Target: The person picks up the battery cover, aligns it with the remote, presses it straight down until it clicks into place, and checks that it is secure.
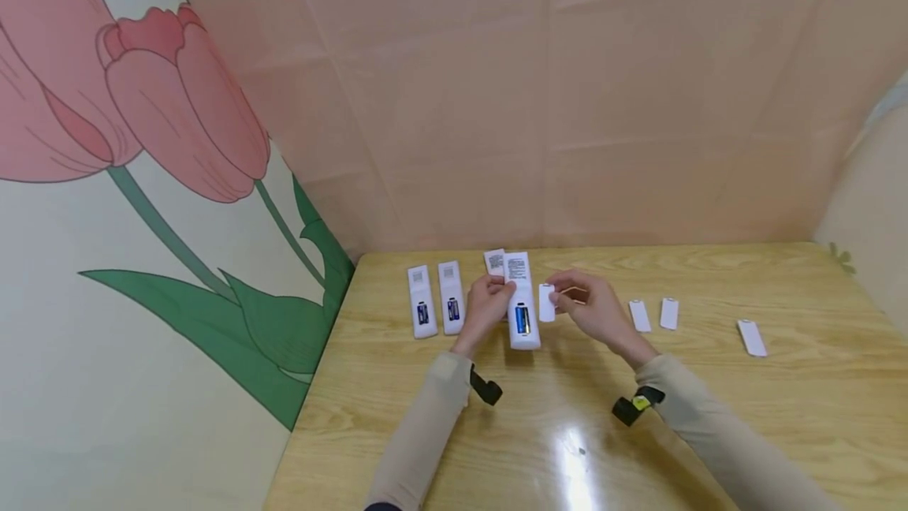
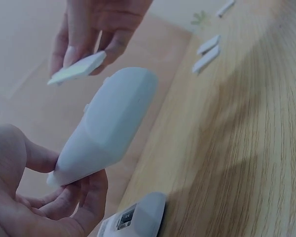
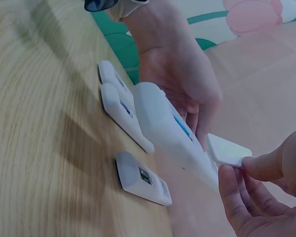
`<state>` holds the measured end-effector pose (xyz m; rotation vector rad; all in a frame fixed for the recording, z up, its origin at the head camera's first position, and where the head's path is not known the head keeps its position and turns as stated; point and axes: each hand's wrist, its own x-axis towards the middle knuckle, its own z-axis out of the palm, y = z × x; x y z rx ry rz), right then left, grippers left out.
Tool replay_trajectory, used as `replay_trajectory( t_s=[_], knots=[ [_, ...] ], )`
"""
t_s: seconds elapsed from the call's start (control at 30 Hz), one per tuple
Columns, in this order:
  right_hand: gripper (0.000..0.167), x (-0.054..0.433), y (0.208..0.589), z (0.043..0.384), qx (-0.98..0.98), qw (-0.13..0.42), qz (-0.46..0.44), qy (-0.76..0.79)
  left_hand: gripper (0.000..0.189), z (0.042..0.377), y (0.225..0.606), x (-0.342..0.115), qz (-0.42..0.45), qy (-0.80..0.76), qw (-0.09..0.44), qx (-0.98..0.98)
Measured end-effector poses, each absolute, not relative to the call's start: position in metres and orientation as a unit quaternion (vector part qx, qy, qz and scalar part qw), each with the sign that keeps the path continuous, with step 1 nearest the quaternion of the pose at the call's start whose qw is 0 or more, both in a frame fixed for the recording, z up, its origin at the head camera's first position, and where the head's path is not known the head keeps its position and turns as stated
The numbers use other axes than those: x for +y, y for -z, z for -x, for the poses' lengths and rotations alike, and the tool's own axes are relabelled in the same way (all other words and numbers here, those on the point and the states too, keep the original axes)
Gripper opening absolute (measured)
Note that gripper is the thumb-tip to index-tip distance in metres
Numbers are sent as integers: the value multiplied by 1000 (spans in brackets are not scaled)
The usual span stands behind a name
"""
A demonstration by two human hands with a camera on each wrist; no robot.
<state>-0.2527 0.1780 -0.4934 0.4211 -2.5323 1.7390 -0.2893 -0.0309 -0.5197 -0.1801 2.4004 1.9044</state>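
My left hand [image 1: 488, 307] grips a white remote control [image 1: 520, 274] by its side, raised above the table with its back facing up. Blue batteries [image 1: 522, 319] lie in its uncovered battery compartment. Beside it, my right hand [image 1: 592, 307] pinches a white battery cover [image 1: 546, 303] between thumb and fingers, apart from the remote. In the right wrist view the cover [image 3: 229, 150] hovers close to the remote [image 3: 175, 131]. The left wrist view shows the held remote [image 2: 108, 123] from its rounded end, its compartment hidden there.
Two white remotes [image 1: 422, 302] [image 1: 451, 298] lie left with batteries showing in uncovered compartments. Another remote [image 1: 493, 260] lies partly hidden behind the left hand. Two battery covers [image 1: 639, 316] [image 1: 669, 314] rest on the wooden table [image 1: 525, 432] to the right, a third cover [image 1: 752, 337] farther out.
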Motion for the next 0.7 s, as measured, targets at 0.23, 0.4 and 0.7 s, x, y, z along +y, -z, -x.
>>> replay_trajectory(
  t_s=[0.23, 0.4, 0.7],
  knots=[
    [25, 173, 496, 252, -810, 18, -135, -570, 32, 288, 520, -31, 61, -627, 33, 776],
    [26, 171, 499, 252, -808, 15, -138, -573, 33, 289, 522, -31, 62, -625, 36, 777],
    [27, 167, 498, 249, -799, 16, -145, -583, 34, 292, 526, -28, 58, -626, 38, 777]
  ],
)
